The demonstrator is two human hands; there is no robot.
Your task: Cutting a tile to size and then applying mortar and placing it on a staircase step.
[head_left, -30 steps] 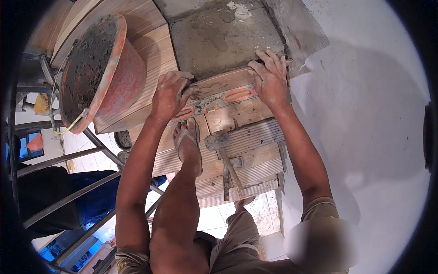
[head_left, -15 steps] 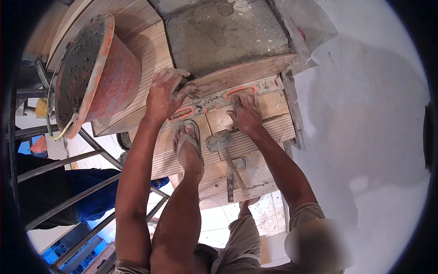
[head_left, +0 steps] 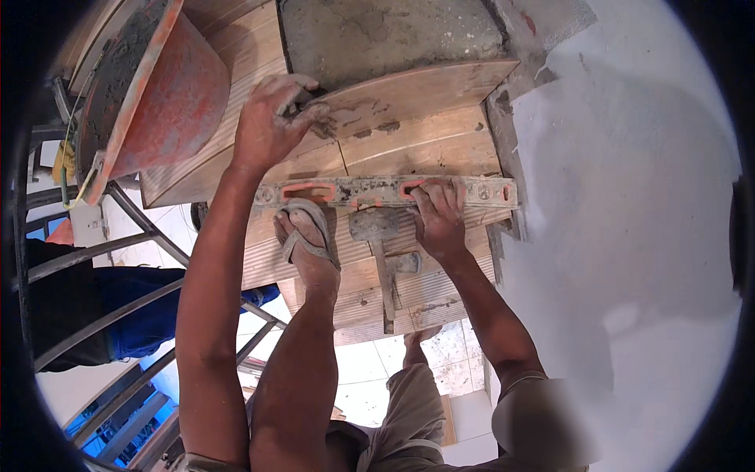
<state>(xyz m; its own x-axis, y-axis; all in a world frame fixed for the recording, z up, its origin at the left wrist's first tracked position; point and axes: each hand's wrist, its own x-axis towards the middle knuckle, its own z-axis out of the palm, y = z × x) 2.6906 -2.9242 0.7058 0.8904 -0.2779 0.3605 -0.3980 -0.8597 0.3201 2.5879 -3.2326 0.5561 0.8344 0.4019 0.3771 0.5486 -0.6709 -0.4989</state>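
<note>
My left hand (head_left: 273, 122) is closed on the left end of an upright wood-look tile (head_left: 417, 94), thumb on its near face and fingers over its top edge. The tile stands on edge across the back of a tiled step (head_left: 425, 149). My right hand (head_left: 440, 220) grips a mortar-smeared spirit level (head_left: 370, 191) with orange-rimmed openings, fingers at its right opening. The level lies crosswise on the step, apart from the upright tile. Just below the level, a mallet (head_left: 375, 226) and a hammer (head_left: 405, 263) lie side by side.
A red bucket of wet mortar (head_left: 173, 102) stands at upper left. Behind the tile is a bare concrete tread (head_left: 385, 39). My sandalled foot (head_left: 307, 236) rests on the step. A metal railing (head_left: 102, 322) runs along the left, a plastered wall (head_left: 629, 236) along the right.
My right hand has drawn the spirit level toward me, away from the base of the upright tile. My left hand keeps its hold on the tile. The view has shifted slightly.
</note>
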